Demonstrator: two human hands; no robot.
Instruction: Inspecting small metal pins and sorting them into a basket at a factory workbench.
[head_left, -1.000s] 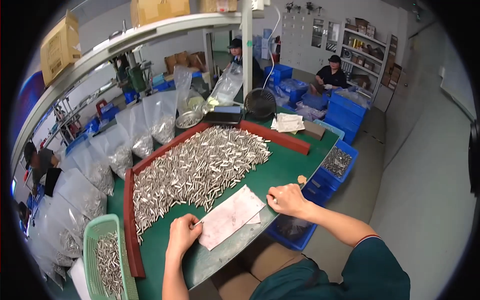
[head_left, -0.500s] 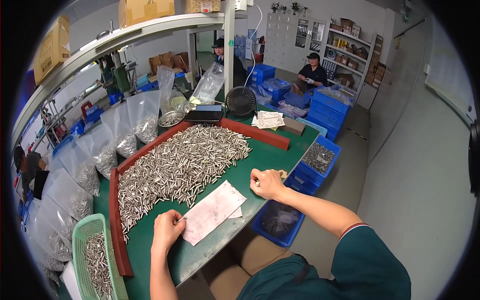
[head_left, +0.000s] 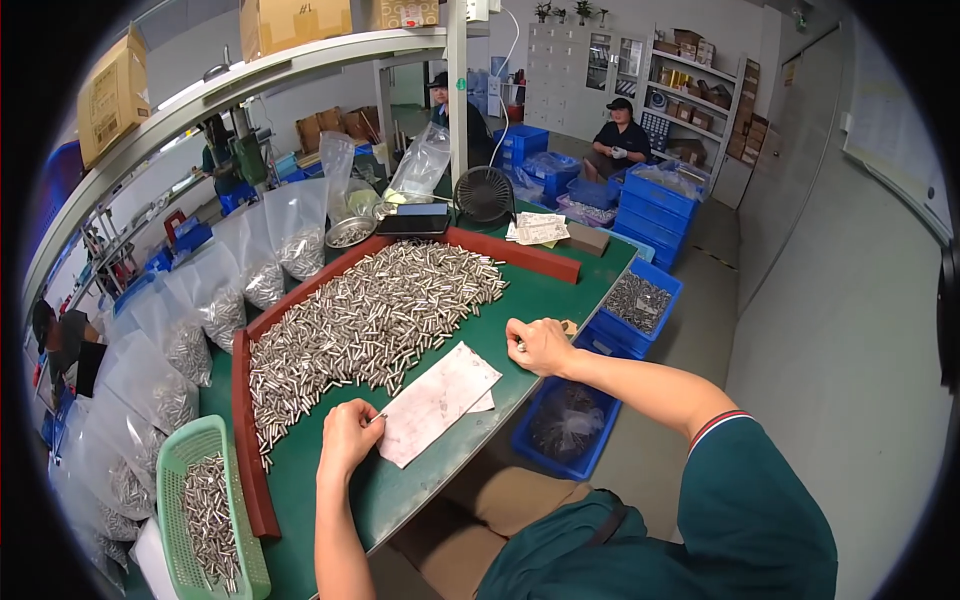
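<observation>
My left hand (head_left: 348,437) is closed in a pinch on a small metal pin (head_left: 378,417), beside the left edge of a stained white cloth (head_left: 440,402). My right hand (head_left: 541,347) is curled closed near the table's right edge. A small, shiny pin end (head_left: 520,346) shows between its fingers; the rest of what it holds is hidden. Beyond both hands, a broad heap of short metal pins (head_left: 375,320) is spread on the green table (head_left: 455,505). The cloth lies flat, with another pale piece partly under it.
A dark red rail (head_left: 252,440) borders the heap. Left of it stand a green basket (head_left: 250,560) of pins and several clear bags (head_left: 190,350). A fan (head_left: 484,197), phone (head_left: 412,222) and papers (head_left: 540,228) sit behind. Blue bins (head_left: 632,305) stand right; people sit farther back.
The view has shifted slightly, so the table and heap sit a little differently in the picture. Both hands keep their closed grips near the cloth.
</observation>
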